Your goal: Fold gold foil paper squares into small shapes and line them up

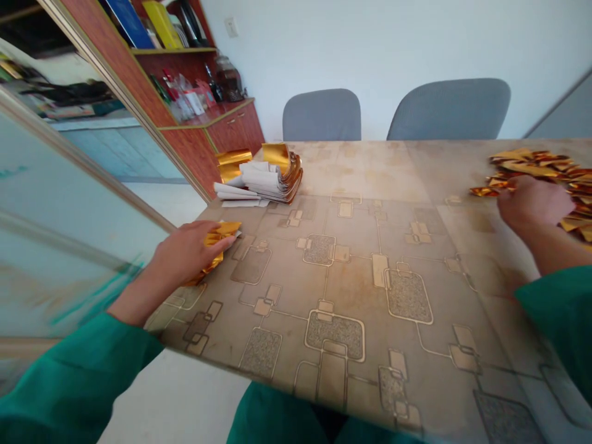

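My left hand (187, 250) lies at the table's left edge, its fingers and thumb closed on some gold foil paper (223, 232). A pale edge of the sheet shows beyond the thumb. Far to the right, my right hand (536, 200) is at a heap of folded gold foil paper pieces (531, 161). Its fingers are curled in, and a folded gold foil piece (483, 191) sticks out by the fingertips. Behind my left hand sits a stack of gold foil sheets (263, 182) with white backs, some curling up.
The table (351, 271) has a patterned cover. Two grey chairs (321, 115) (451, 108) stand at its far side. A wooden cabinet (234, 126) with jars and binders is at the back left, beside a glass partition (69, 234).
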Motion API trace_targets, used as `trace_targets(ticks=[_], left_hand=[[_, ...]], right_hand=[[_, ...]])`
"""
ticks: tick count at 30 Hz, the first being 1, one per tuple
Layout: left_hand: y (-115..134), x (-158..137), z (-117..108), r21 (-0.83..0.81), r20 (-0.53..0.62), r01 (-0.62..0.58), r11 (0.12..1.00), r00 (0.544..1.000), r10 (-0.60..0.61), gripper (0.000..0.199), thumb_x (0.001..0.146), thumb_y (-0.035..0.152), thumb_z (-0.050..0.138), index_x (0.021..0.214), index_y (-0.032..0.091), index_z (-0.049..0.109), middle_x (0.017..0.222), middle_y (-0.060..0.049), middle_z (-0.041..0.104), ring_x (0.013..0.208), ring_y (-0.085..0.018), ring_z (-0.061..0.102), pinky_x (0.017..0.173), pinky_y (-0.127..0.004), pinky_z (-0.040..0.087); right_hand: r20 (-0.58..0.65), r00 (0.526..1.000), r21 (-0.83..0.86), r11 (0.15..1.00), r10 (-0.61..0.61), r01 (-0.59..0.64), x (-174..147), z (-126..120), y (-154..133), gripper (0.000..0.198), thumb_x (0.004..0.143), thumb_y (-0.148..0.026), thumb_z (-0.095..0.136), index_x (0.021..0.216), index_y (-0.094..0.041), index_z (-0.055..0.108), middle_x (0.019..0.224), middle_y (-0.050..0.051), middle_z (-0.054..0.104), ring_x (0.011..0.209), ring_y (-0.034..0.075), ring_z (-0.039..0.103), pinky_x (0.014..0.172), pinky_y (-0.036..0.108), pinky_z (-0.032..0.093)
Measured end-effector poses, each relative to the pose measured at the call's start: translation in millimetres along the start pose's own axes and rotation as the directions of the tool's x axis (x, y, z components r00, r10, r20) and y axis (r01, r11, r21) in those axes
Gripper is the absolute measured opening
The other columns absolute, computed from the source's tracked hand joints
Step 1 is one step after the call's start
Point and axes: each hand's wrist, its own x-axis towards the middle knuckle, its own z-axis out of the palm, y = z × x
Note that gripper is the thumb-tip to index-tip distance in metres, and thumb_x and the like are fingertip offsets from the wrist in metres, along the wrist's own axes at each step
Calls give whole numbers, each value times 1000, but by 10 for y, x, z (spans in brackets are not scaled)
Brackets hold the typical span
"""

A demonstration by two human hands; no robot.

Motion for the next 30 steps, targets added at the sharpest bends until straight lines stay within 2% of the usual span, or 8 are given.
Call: trace_targets(ticks=[5,8,12,16,20,25,28,30], left_hand=[[144,395,-47,-13,-131,-272,962,954,268,57,95,52,41,133,12,55,147,-14,49,135,-33,46,114,-48,35],[152,540,-267,23,-19,-283,959,959,283,50,96,47,40,129,13,57,145,-12,51,132,-30,48,113,-46,35],[24,440,-342,185,229,-65,981,973,21,64,90,68,45,105,10,65,121,-18,63,109,-37,60,95,-53,45],[-41,197,-106,240,443,-28,970,893,-84,60,86,70,50,102,13,64,113,-19,65,98,-39,64,78,-47,51],[-45,79,-17,88,349,38,995,935,-66,36,88,48,54,96,16,67,92,-15,69,89,-36,66,75,-42,49],[-19,84,-259,-203,167,117,972,982,-83,16,84,26,56,76,15,64,65,-1,60,85,-27,65,85,-36,46],[84,108,-412,-409,43,139,902,990,-133,16,89,27,53,87,19,67,65,4,58,97,-24,63,90,-32,45],[263,95,-470,-601,23,137,788,988,-154,21,93,33,51,99,21,66,76,6,64,103,-23,62,90,-29,48]], right_hand=[[-3,998,186,981,-63,63,-360,-304,-114,36,84,-23,64,119,-24,73,108,21,71,95,26,61,66,39,32],[0,970,358,906,-242,226,-745,-518,-149,31,84,-22,61,111,-18,76,90,13,73,75,19,59,69,33,38],[44,924,655,709,-380,261,-1307,-800,-149,28,80,-24,60,101,-16,77,75,5,69,61,13,56,62,27,40],[38,850,830,491,-525,266,-1731,-980,-172,25,79,-35,63,92,-17,75,69,4,65,59,13,51,55,27,37],[8,782,890,360,-623,278,-1958,-1015,-189,26,82,-42,64,90,-21,74,69,2,64,57,13,48,51,27,33],[-20,704,906,285,-710,313,-2073,-919,-192,24,84,-42,63,89,-21,74,75,2,67,58,12,50,52,26,37],[-79,686,899,246,-724,363,-2123,-876,-203,21,86,-39,62,90,-22,73,76,2,68,59,12,52,53,26,40],[-138,655,880,210,-743,425,-2173,-888,-211,18,89,-36,60,92,-22,72,77,2,69,61,12,56,55,26,42]])
